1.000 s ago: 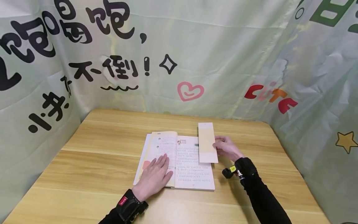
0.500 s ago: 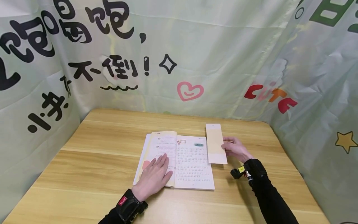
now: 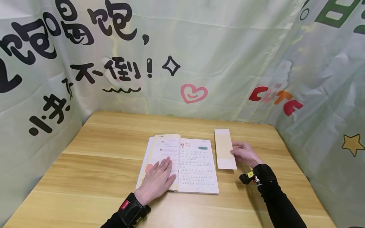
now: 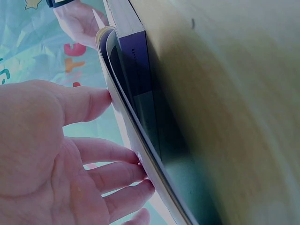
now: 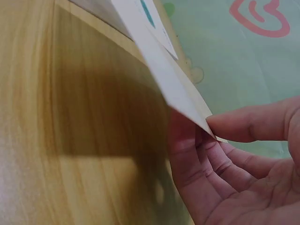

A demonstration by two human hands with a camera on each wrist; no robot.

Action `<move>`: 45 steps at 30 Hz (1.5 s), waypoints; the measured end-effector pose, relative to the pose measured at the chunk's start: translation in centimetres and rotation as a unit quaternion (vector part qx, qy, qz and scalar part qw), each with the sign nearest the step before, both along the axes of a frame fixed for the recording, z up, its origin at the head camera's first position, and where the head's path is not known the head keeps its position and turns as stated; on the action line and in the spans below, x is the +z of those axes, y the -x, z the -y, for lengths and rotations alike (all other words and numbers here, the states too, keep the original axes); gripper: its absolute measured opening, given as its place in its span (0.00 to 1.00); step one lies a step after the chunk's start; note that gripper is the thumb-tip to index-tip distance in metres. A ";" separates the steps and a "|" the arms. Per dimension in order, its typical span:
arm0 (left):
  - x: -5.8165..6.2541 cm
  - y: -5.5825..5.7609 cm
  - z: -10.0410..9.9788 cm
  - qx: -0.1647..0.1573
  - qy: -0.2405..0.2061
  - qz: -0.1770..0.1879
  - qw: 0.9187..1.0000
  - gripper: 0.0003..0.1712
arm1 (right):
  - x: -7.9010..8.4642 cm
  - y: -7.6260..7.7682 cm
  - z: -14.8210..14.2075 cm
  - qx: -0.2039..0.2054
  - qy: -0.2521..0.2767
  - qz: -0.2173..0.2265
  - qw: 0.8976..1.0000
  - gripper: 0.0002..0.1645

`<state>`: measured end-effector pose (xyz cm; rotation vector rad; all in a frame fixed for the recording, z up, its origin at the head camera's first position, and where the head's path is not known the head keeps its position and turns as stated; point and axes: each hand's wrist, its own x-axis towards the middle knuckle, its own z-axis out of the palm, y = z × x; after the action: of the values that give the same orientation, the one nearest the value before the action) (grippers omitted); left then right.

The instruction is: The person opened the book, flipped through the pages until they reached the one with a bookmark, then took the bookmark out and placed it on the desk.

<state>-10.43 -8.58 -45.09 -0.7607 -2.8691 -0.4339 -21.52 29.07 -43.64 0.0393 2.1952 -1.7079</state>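
Note:
An open book [image 3: 198,171] lies on the table, its printed right page in full view. My left hand [image 3: 156,182] rests on its left page with fingers straight and partly hides the text. From the left wrist view, the fingertips [image 4: 105,101] press on the page, and the book's dark lower spine [image 4: 136,63] shows beside them. Just right of the book, my right hand [image 3: 246,154] holds a long bookmark [image 3: 223,148], white at both ends and beige in the middle. The right wrist view shows thumb and fingers pinching the bookmark's edge [image 5: 164,79], above its shadow on the table.
The wooden table [image 3: 94,171] reaches back to a pale green printed curtain [image 3: 222,63] with black characters and a pink heart. Both wrists carry black camera bands [image 3: 132,207]. The curtain also hangs along the left and right sides of the table.
My right hand has moved right and slightly toward me with the bookmark, from over the right page to beside the book. My left hand has stayed on the left page.

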 end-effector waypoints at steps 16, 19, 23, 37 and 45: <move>0.1 0.0 0.0 0.002 -0.005 0.007 1.000 0.31 | -0.3 -0.3 0.8 -0.023 -0.040 0.000 0.999 0.34; 0.0 0.0 0.0 0.002 -0.003 0.005 1.000 0.32 | -0.4 -0.3 0.9 -0.029 -0.056 -0.003 0.998 0.34; 0.0 0.0 0.0 0.002 -0.002 0.007 1.000 0.32 | -0.5 -0.4 1.2 -0.033 -0.086 -0.017 0.996 0.34; 0.0 0.0 0.0 0.002 -0.004 0.014 1.000 0.32 | -0.4 -0.6 2.0 -0.008 -0.308 -0.125 0.943 0.31; 0.0 0.0 0.0 0.001 -0.005 0.010 1.000 0.32 | 0.1 -0.8 2.4 0.003 -0.370 -0.140 0.918 0.31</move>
<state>-10.41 -8.61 -45.07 -0.7548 -2.8844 -0.4571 -20.70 26.68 -43.49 -0.0250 2.9243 -0.8169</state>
